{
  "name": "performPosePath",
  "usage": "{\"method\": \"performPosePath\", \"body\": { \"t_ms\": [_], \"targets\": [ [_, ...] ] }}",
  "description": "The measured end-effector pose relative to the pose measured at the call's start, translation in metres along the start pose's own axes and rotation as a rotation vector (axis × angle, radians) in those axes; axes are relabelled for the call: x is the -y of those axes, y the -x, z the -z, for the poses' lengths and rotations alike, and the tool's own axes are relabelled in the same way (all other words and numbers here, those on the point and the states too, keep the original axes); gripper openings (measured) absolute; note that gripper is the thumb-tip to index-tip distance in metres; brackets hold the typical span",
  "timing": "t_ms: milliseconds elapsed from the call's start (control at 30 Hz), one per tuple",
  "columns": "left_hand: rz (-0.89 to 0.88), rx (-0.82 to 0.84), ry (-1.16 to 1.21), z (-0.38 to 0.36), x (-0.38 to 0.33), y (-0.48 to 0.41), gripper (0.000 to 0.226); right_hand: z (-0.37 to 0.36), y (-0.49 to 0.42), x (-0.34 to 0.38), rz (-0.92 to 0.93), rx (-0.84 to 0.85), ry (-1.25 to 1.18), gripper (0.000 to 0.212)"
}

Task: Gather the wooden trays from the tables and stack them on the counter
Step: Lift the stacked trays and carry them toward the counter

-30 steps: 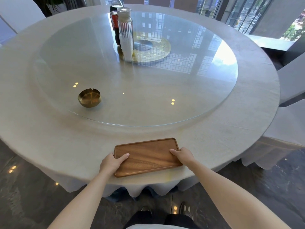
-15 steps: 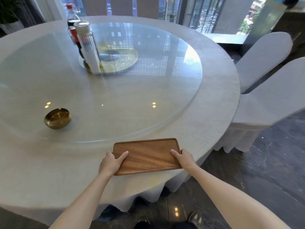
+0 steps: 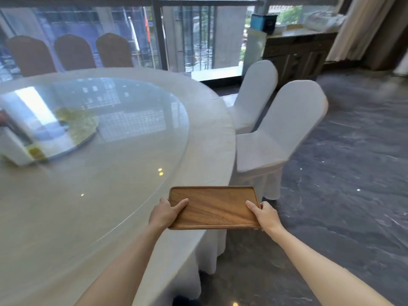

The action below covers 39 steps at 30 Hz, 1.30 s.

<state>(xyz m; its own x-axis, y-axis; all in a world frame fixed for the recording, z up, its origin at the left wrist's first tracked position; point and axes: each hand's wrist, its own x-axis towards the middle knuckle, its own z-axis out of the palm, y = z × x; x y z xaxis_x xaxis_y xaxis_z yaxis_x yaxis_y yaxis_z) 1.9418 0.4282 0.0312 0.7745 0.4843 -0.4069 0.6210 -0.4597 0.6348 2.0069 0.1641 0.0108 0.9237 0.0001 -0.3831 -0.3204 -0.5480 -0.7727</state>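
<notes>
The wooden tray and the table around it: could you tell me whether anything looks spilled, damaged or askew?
Nothing stands out. The wooden tray is level and bare, gripped at its short ends by the left hand and right hand; the table cloth shows no spill.

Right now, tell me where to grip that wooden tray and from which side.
Grip the wooden tray by its two short ends, coming in from either side: it is flat, wide and rimmed. The left hand and right hand hold it so, thumbs on top.
</notes>
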Motion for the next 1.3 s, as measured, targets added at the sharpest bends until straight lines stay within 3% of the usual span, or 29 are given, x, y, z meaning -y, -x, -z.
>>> {"method": "performPosePath", "body": {
  "t_ms": [367,500,667,1167,1300],
  "targets": [
    [-0.286,0.142,-0.069,-0.139,-0.226,-0.03,0.071,0.211,-0.083,-0.04,-0.041,-0.3,-0.114,0.037],
    [-0.37,0.224,-0.098,-0.183,-0.3,-0.045,0.052,0.274,-0.109,-0.053,-0.097,-0.388,-0.184,0.04],
    [-0.444,0.271,-0.137,-0.235,-0.384,-0.074,0.046,0.336,-0.153,-0.062,-0.15,-0.463,-0.207,0.038],
    [-0.613,0.357,-0.118,-0.354,-0.692,-0.248,0.047,0.536,-0.414,0.004,-0.159,-0.612,-0.22,0.042],
    [-0.641,0.361,-0.105,-0.387,-0.767,-0.287,0.058,0.589,-0.48,0.012,-0.171,-0.626,-0.234,0.043]
  ]
}}
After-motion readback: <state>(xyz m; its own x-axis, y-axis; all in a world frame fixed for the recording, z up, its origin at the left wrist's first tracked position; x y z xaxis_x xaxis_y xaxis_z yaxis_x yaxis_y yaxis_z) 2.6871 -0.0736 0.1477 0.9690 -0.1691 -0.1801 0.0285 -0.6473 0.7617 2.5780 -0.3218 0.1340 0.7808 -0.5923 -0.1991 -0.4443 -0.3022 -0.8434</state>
